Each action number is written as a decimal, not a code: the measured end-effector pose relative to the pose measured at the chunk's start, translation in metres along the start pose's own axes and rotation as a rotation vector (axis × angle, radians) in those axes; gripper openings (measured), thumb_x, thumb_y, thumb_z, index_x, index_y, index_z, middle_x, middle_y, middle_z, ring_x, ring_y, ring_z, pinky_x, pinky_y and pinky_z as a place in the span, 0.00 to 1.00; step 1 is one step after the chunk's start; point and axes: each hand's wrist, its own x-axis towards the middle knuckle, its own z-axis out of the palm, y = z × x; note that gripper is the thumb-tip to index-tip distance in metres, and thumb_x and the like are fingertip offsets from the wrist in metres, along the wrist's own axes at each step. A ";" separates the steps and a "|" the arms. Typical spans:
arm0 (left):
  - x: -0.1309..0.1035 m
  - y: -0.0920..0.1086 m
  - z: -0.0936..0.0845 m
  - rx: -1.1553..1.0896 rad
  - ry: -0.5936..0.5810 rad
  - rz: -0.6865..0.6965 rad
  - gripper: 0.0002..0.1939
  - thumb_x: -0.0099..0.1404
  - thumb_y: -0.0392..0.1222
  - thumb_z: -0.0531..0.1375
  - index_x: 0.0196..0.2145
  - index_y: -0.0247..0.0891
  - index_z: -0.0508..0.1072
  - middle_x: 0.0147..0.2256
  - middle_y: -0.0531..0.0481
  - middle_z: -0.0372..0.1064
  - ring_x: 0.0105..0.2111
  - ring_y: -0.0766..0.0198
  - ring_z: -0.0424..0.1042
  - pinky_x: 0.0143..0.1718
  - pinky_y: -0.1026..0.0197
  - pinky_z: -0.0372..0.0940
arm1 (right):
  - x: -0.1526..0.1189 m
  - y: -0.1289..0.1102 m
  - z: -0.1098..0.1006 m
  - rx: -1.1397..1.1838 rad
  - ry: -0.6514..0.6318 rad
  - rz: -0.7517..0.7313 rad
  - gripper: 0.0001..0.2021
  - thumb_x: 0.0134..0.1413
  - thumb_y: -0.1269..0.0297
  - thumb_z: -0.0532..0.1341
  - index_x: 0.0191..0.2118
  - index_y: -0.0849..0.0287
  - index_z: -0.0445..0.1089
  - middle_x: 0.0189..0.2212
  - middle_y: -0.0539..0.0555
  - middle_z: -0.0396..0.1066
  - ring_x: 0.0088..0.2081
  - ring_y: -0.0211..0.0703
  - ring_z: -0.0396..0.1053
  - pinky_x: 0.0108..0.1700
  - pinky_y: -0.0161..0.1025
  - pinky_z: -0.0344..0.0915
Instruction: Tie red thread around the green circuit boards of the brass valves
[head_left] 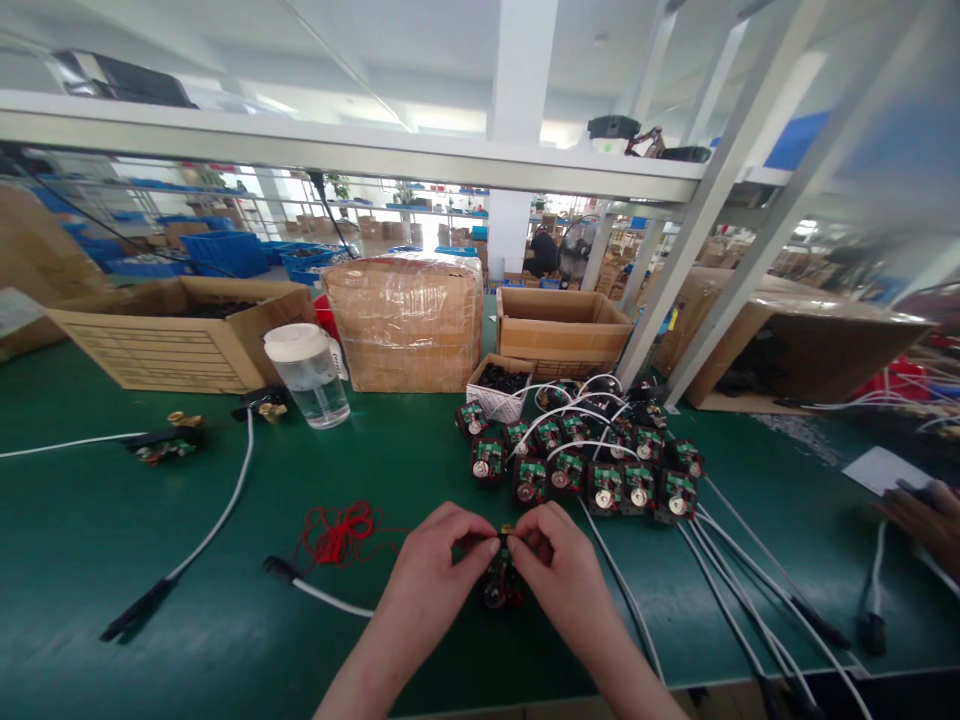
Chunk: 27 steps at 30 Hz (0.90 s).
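Just in front of me on the green table sits a small black housing with a green circuit board [500, 592], a round part and red wire. My left hand [442, 560] pinches its upper edge between thumb and forefinger. From the other side my right hand [556, 560] closes its thumb and fingers on the same edge. The fingertips almost meet there and hide whatever small part lies between them. A white cable with a black end [322, 594] runs under my left forearm. Beside it lies a loose tangle of red wire [341, 532].
Several similar board units [566, 470] with white cables crowd the table ahead and right. Behind them stand a small box of black parts [501, 405], cartons [405, 325] and a water bottle [309, 375]. Another person's hand [926, 520] is at far right.
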 end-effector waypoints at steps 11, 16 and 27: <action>0.003 0.000 0.003 -0.031 -0.007 -0.032 0.09 0.65 0.44 0.59 0.32 0.41 0.77 0.33 0.51 0.72 0.36 0.60 0.73 0.40 0.59 0.64 | 0.001 0.005 -0.009 0.148 -0.084 0.066 0.08 0.62 0.62 0.57 0.33 0.56 0.70 0.29 0.49 0.65 0.32 0.41 0.64 0.34 0.37 0.60; 0.005 0.002 0.007 -0.031 0.021 -0.043 0.06 0.62 0.42 0.60 0.29 0.41 0.75 0.31 0.52 0.70 0.34 0.60 0.72 0.37 0.60 0.64 | 0.000 0.004 -0.006 0.157 -0.072 0.092 0.04 0.58 0.64 0.60 0.33 0.56 0.70 0.29 0.48 0.65 0.30 0.40 0.63 0.33 0.36 0.60; 0.001 -0.006 0.006 -0.072 0.004 -0.032 0.08 0.65 0.44 0.59 0.32 0.41 0.76 0.33 0.52 0.71 0.36 0.60 0.72 0.39 0.60 0.64 | 0.001 0.013 -0.008 0.247 -0.114 0.107 0.07 0.59 0.59 0.61 0.34 0.57 0.71 0.29 0.48 0.66 0.31 0.41 0.63 0.34 0.36 0.61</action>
